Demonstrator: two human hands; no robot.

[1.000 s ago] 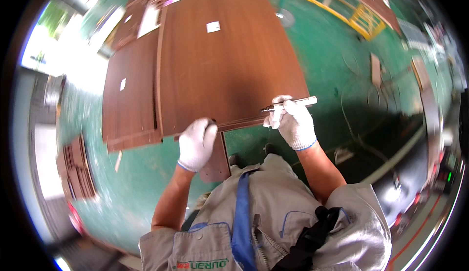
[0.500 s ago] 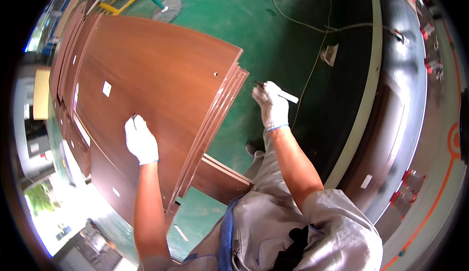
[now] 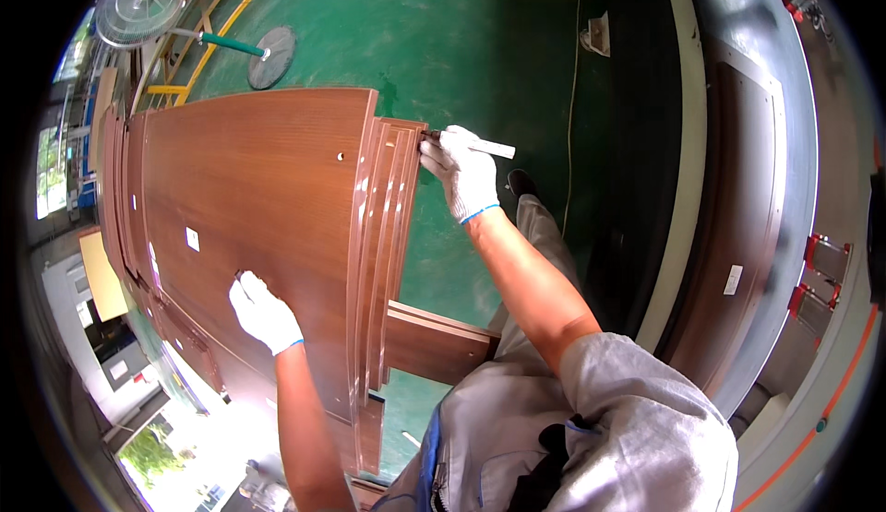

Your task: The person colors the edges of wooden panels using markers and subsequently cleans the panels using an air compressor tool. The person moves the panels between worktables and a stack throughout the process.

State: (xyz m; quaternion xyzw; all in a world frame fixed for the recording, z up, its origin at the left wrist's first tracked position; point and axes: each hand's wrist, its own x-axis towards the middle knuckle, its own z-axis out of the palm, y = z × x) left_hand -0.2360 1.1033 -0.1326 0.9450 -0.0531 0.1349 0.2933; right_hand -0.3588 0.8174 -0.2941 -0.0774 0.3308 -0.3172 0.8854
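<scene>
Marking panel edge (image 3: pixel 392 226) | right hand (image 3: pixel 461 175) marker (image 3: pixel 484 148) | fan (image 3: pixel 138 5) behind

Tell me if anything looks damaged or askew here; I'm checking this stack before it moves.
The brown door panels are stacked with their right edges stepped rather than flush. No damage shows. The left hand lies flat on the top panel; the right hand holds a white marker at the stack's corner.
</scene>
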